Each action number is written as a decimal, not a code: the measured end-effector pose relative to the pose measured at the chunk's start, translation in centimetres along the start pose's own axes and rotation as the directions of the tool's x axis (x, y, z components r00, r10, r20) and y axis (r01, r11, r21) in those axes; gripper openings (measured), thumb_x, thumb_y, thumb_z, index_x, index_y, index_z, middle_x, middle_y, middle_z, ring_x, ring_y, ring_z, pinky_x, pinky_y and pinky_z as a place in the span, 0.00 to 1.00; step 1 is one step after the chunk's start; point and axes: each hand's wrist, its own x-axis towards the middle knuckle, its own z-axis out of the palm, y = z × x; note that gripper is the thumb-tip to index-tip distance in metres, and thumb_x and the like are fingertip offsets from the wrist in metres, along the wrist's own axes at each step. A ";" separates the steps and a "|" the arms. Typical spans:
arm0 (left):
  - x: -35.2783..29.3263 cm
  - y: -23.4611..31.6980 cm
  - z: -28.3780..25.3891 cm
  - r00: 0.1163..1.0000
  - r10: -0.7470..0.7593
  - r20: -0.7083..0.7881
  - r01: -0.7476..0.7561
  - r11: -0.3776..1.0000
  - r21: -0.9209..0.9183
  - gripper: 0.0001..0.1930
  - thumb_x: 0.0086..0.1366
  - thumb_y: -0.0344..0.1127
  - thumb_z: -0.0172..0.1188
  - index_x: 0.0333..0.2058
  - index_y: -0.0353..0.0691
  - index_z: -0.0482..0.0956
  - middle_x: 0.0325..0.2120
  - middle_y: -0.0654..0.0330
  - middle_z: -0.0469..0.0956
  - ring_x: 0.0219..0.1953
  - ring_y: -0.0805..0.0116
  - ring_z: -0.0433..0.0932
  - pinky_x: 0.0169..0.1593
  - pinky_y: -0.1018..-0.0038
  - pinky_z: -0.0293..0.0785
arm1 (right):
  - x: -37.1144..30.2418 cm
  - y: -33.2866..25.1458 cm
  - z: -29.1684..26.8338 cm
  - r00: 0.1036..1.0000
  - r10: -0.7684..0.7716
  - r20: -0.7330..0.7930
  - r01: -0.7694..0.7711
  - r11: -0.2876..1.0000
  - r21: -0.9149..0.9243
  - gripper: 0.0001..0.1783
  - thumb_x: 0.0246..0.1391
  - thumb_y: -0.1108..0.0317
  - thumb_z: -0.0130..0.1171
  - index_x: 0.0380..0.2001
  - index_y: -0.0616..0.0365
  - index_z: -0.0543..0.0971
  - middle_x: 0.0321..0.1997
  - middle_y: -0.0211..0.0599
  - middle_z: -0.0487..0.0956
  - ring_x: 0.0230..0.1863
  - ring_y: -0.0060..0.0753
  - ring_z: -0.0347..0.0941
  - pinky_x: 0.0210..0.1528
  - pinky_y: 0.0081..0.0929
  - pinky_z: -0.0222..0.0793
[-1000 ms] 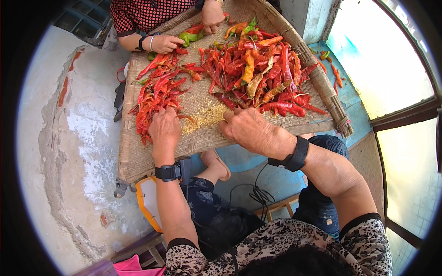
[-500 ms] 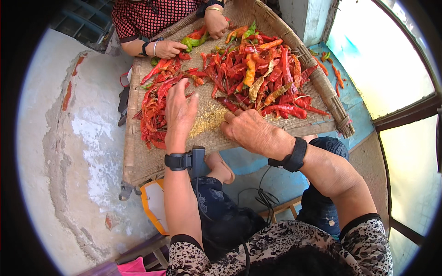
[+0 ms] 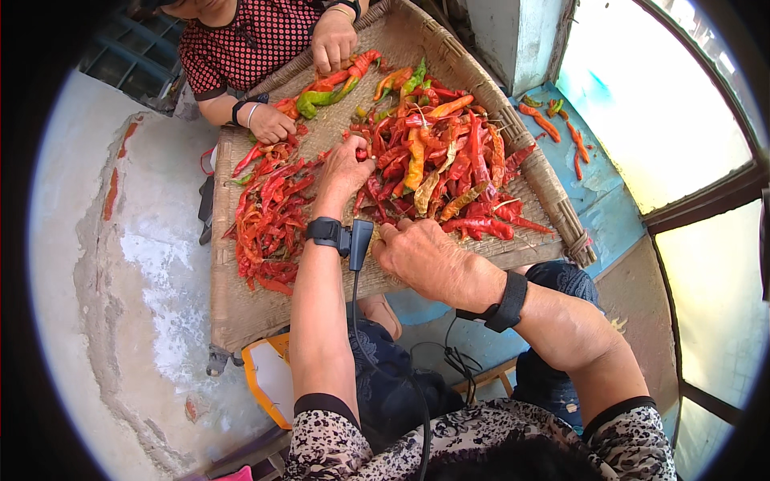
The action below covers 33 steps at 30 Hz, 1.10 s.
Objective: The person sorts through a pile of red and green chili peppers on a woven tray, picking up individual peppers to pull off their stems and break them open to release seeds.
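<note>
My left hand [image 3: 343,172] reaches across the woven tray [image 3: 241,309] to the left edge of a large heap of red and orange chili peppers [image 3: 461,152]. Its thumb and fingers close on a red chili pepper [image 3: 361,152], mostly covered by the hand. At the heap's near edge is my right hand [image 3: 425,255], its fingers curled together over the tray; what they hold, if anything, is hidden. To the left lies a pile of torn, flattened red chili peppers [image 3: 269,216]. Yellowish seeds show only partly between my hands.
Across the tray a person works with both hands [image 3: 333,40] near a long red-and-green pepper [image 3: 325,98]. A few peppers [image 3: 576,143] lie on the blue surface at right. Below the tray are an orange-edged white container [image 3: 269,377] and black cables [image 3: 461,365].
My left hand has moved right from above the torn pile to the large heap and closed. My right hand stays curled near the heap. The other person's hands have shifted, moving off the green pepper.
</note>
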 end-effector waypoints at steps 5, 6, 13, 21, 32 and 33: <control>-4.6 -0.6 -0.1 0.997 0.067 -0.033 -0.068 0.997 -0.021 0.11 0.56 0.34 0.61 0.37 0.41 0.76 0.31 0.49 0.79 0.37 0.51 0.78 0.44 0.60 0.72 | -0.2 0.0 0.1 0.999 -0.032 0.027 0.033 0.999 -0.028 0.09 0.45 0.71 0.58 0.33 0.59 0.78 0.33 0.40 0.77 0.32 0.35 0.79 0.29 0.28 0.73; -5.4 -1.1 0.5 0.996 0.068 -0.063 -0.074 0.994 -0.084 0.09 0.56 0.33 0.60 0.37 0.40 0.76 0.31 0.49 0.80 0.37 0.52 0.79 0.44 0.62 0.72 | -0.2 0.0 0.4 0.999 -0.036 0.006 0.037 0.999 -0.027 0.09 0.45 0.71 0.58 0.33 0.59 0.78 0.33 0.41 0.77 0.32 0.35 0.79 0.29 0.28 0.73; -7.8 -4.4 0.5 0.970 -0.012 -0.243 -0.131 0.815 -0.565 0.19 0.63 0.32 0.56 0.52 0.34 0.70 0.45 0.50 0.78 0.46 0.64 0.77 0.49 0.71 0.73 | 0.8 -0.8 0.6 0.996 -0.083 0.037 0.085 0.995 -0.048 0.10 0.45 0.72 0.58 0.34 0.60 0.78 0.34 0.41 0.77 0.31 0.35 0.79 0.29 0.28 0.73; -10.1 -3.9 -3.1 0.964 -0.134 -0.232 -0.134 0.506 -0.852 0.11 0.65 0.31 0.57 0.45 0.38 0.74 0.34 0.63 0.76 0.33 0.80 0.74 0.31 0.83 0.71 | 1.7 -1.7 1.5 0.994 -0.086 0.068 0.085 0.996 0.009 0.12 0.43 0.74 0.59 0.36 0.61 0.77 0.37 0.43 0.77 0.32 0.37 0.79 0.30 0.30 0.74; -11.0 -6.1 -5.1 0.668 -0.054 -0.742 0.062 0.998 -0.017 0.15 0.61 0.35 0.59 0.46 0.38 0.75 0.46 0.50 0.74 0.50 0.53 0.70 0.56 0.60 0.65 | 1.7 -1.9 1.0 0.985 -0.103 0.140 0.108 0.994 -0.026 0.10 0.46 0.74 0.57 0.34 0.61 0.76 0.33 0.42 0.77 0.32 0.39 0.79 0.30 0.32 0.74; -10.6 -5.5 -4.4 0.766 -0.020 -0.643 -0.076 0.990 -0.121 0.13 0.61 0.35 0.59 0.43 0.38 0.76 0.41 0.51 0.76 0.46 0.53 0.73 0.51 0.61 0.69 | 1.7 -1.9 0.9 0.983 -0.096 0.154 0.103 0.994 -0.039 0.10 0.46 0.74 0.57 0.34 0.61 0.76 0.33 0.42 0.77 0.32 0.39 0.79 0.30 0.32 0.74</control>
